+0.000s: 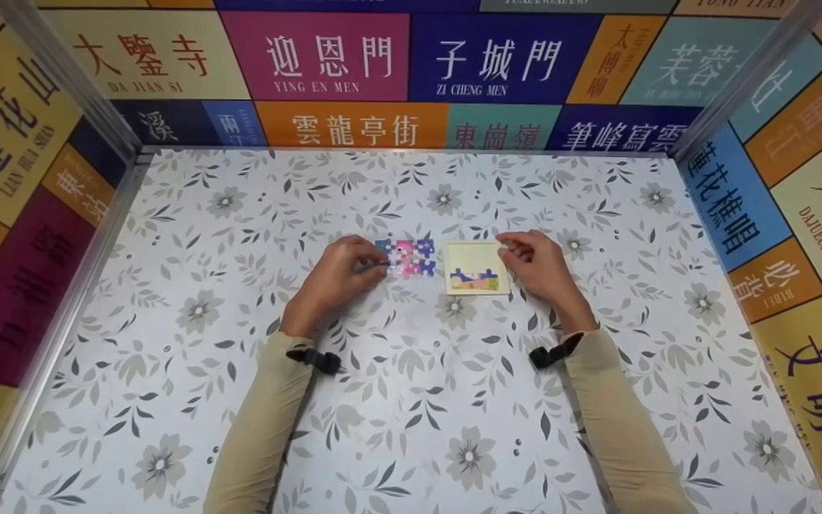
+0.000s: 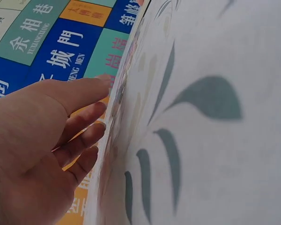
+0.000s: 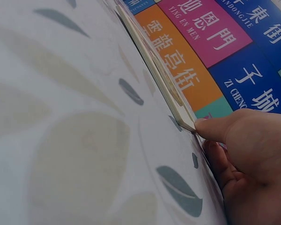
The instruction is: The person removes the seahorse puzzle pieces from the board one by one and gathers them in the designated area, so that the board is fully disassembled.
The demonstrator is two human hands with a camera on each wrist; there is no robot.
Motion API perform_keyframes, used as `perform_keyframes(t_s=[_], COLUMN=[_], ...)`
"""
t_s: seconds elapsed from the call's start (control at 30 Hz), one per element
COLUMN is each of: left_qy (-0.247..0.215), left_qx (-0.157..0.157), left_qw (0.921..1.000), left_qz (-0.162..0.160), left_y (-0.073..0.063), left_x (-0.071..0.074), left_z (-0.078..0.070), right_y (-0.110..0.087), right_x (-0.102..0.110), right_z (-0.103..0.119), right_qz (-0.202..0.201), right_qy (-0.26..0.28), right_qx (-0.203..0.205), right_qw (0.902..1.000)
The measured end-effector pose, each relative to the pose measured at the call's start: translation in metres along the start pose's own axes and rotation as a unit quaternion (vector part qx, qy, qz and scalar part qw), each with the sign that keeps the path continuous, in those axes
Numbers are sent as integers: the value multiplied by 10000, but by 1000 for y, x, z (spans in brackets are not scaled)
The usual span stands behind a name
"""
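Observation:
A patch of loose jigsaw pieces [image 1: 414,257], pink, purple and blue, lies on the table. My left hand [image 1: 345,275] is at its left side, fingertips right at the outer pieces. In the left wrist view the fingers of my left hand [image 2: 61,126] are loosely bent, with the thumb above them. Just right of the pieces lies a square, pale puzzle tray [image 1: 477,258], with joined pieces [image 1: 475,279] along its bottom. My right hand [image 1: 538,264] holds the tray's upper right corner between thumb and index finger. Its thumb [image 3: 213,129] touches the tray's edge [image 3: 180,117] in the right wrist view.
The table [image 1: 411,414] wears a white cloth printed with grey flowers and leaves. Panels with large lettering [image 1: 318,57] stand along its back and both sides. A dark strap with a small camera sits on each wrist, over tan sleeves [image 1: 261,428].

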State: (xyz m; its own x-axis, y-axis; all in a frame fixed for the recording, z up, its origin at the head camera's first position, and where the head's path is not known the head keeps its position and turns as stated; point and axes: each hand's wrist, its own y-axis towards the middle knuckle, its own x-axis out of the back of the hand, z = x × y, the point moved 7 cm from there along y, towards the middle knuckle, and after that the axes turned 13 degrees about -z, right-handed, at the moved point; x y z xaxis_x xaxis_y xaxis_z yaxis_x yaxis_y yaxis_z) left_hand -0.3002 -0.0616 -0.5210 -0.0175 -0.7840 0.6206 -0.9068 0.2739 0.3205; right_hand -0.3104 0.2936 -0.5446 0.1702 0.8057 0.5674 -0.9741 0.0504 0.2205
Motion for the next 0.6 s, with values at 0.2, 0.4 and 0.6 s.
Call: perform_keyframes(t_s=[0.2, 0.4, 0.6], left_qy=[128, 163, 148], left_qx=[-300, -763, -1069], left_qw=[9994, 9965, 9928], left_qz=[82, 309, 519], left_y=[6, 13, 17], left_x=[-14, -39, -64], left_z=[-17, -40, -62], right_y=[0, 0, 0], right_x=[-1, 0, 0], right_z=[0, 1, 1], right_qz=[-30, -29, -47], right_qy=[30, -18, -55], right_qx=[5, 16, 55], right_qw=[10000, 10000, 10000])
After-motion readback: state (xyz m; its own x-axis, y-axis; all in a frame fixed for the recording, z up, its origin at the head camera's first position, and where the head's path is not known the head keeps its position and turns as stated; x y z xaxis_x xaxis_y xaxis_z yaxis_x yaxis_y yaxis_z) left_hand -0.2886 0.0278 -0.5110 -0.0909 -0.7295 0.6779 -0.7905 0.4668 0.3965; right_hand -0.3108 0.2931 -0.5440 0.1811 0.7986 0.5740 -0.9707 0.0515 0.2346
